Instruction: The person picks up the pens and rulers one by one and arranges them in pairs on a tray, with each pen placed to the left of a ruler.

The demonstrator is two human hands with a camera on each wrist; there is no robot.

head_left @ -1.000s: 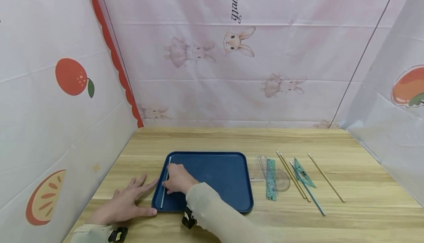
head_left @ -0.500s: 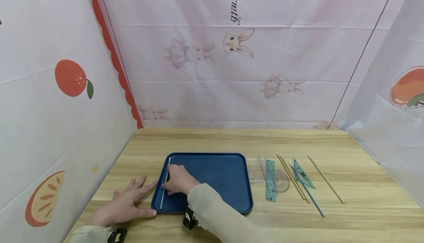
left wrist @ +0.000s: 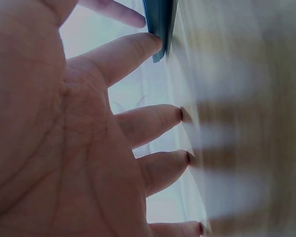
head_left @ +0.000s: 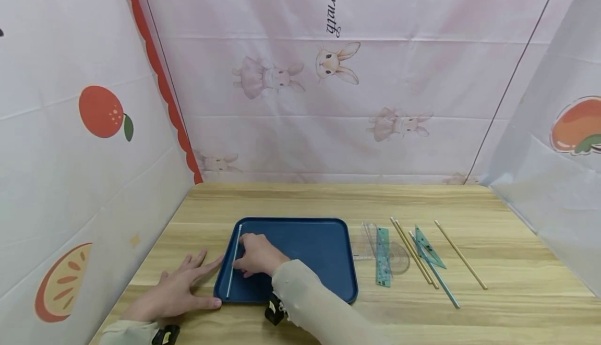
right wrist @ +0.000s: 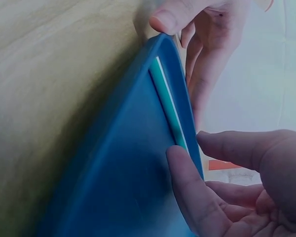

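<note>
A slim pale teal pencil (head_left: 230, 283) with a white end lies lengthwise along the left side inside a blue tray (head_left: 305, 240). My right hand (head_left: 261, 255) is low over the tray beside it. In the right wrist view, thumb and index finger are spread apart at the near part of the pencil (right wrist: 167, 101), not pinching it. My left hand (head_left: 180, 285) rests on the table with fingers spread, left of the tray. Its thumb touches the tray's near left corner, and a fingertip meets the left rim (left wrist: 160, 29).
Right of the tray lie a clear set square (head_left: 365, 246), a teal ruler (head_left: 382, 259) and a clear protractor (head_left: 400, 258). Beyond them are gold pencils (head_left: 413, 253), a blue pencil (head_left: 443, 285), a teal set square (head_left: 429, 248) and another gold pencil (head_left: 462, 255). Patterned cloth walls enclose the table.
My right hand has loosened from the pencil and shifted slightly right, leaving it in the tray. The left hand has stayed in place.
</note>
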